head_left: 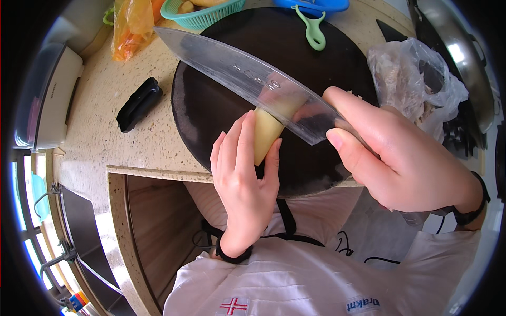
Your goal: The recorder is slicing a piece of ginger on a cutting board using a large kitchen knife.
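Note:
A large kitchen knife (221, 66) slants across the middle of the view, its tip toward the far left. My right hand (406, 158) is closed around its handle, thumb and forefinger near the heel of the blade. Below the blade, a pale yellow, flat-sided piece of peeled potato (267, 130) lies on a round black cutting board (313, 171). My left hand (237, 176) grips the potato, fingers along its left side and thumb on its right. The blade crosses in front of the potato's far end, and I cannot tell whether they touch.
A green peeler (314, 37) lies at the board's far edge. Behind are a teal basket (203, 20) with potatoes, a blue basket (321, 6) and an orange plastic bag (132, 31). A black holder (139, 104) sits left; a clear plastic bag (416, 79) and metal lid (464, 52) stand right.

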`<state>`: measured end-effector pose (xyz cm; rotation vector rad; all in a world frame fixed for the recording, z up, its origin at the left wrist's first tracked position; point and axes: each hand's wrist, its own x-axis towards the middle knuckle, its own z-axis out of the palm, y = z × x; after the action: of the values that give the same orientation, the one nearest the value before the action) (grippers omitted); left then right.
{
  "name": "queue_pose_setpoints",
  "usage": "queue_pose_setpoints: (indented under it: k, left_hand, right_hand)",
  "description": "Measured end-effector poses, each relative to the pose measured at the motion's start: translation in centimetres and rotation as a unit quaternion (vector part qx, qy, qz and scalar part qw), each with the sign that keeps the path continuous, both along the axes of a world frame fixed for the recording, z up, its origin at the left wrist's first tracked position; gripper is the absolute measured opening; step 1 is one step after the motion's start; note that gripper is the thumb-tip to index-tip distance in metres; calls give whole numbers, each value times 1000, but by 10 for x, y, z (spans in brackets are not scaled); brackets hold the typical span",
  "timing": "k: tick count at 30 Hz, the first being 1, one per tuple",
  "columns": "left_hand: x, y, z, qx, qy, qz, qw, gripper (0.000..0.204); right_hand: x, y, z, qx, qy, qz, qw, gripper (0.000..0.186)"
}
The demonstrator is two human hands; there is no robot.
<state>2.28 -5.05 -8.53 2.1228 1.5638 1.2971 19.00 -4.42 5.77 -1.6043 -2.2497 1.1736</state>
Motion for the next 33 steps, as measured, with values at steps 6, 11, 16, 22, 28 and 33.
queue_pose_setpoints:
  k: [6,11,16,22,28,33]
  left_hand:
    - [1,0,0,21,-3,-3,1000,48]
    - [-1,0,0,25,-3,-11,1000,47]
    - [-2,2,1,24,-12,-19,999,47]
    - [0,1,0,18,-16,-5,1000,41]
    - [0,0,0,3,-12,-4,1000,46]
    - [1,2,-1,9,-21,-15,1000,44]
  right_hand:
    - [12,-16,12,-142,32,-70,987,50]
    - [16,-32,14,-189,35,-116,974,53]
    - [17,-28,11,-181,55,-107,976,54]
    - [20,-22,12,-190,58,-93,976,54]
    - [19,-21,4,-132,44,-61,988,48]
    - [12,-17,-1,-51,47,-20,997,32]
